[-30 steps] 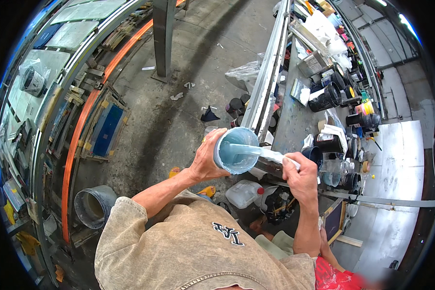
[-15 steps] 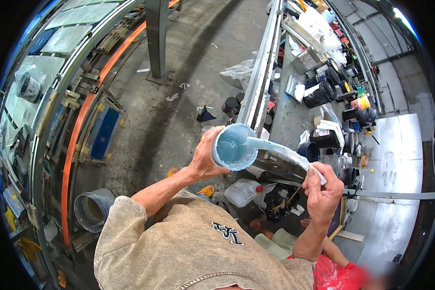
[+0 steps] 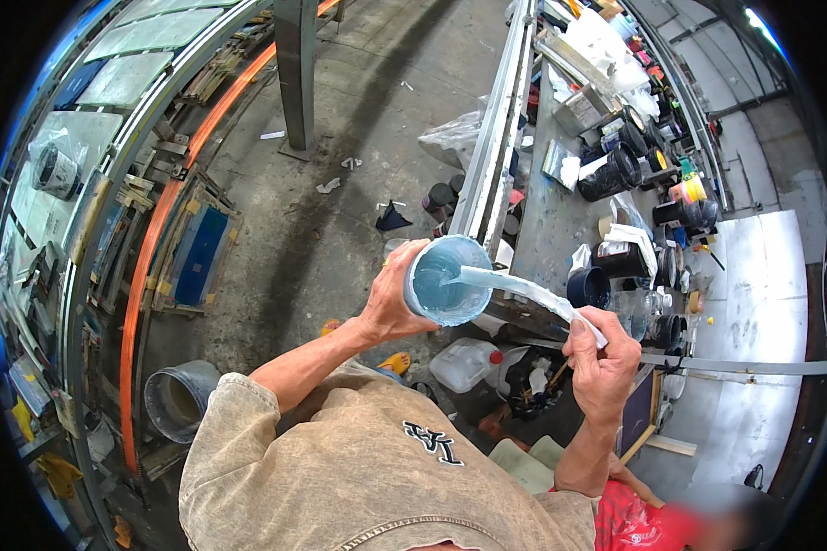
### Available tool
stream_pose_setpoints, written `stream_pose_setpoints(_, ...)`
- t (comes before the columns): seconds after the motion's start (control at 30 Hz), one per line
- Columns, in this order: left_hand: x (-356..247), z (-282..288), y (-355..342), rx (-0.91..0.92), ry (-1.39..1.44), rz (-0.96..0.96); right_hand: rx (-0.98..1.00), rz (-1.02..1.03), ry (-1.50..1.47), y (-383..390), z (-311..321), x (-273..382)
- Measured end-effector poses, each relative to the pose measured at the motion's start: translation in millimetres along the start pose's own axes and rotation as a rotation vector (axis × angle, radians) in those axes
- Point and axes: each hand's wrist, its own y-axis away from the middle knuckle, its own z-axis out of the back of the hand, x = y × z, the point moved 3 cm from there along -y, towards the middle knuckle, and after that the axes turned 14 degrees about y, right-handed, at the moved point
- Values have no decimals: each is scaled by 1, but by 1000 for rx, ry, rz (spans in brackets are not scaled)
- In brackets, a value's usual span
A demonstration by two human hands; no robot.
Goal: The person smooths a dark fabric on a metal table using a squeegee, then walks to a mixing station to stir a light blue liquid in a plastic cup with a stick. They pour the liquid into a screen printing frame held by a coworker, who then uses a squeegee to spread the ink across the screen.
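My left hand grips a round cup full of pale blue paint and tips its mouth toward me. My right hand holds a long flat stirring stick coated in the same pale blue; its far end rests inside the cup. Both hands are raised in front of my chest, beside the edge of a cluttered workbench.
Dark paint tubs, jars and rags crowd the workbench on the right. A white plastic jug lies below my hands. A grey bucket stands on the concrete floor at lower left. A steel post rises ahead. Another person in red is at lower right.
My right hand has drawn back down and to the right along the stick, so more of the stick now shows outside the cup. The cup has stayed in my left hand.
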Motion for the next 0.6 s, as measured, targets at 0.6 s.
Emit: stream_pose_setpoints(0.6,-6,-40,10,7,135,-29,23,-185,-288,27,-49,-108)
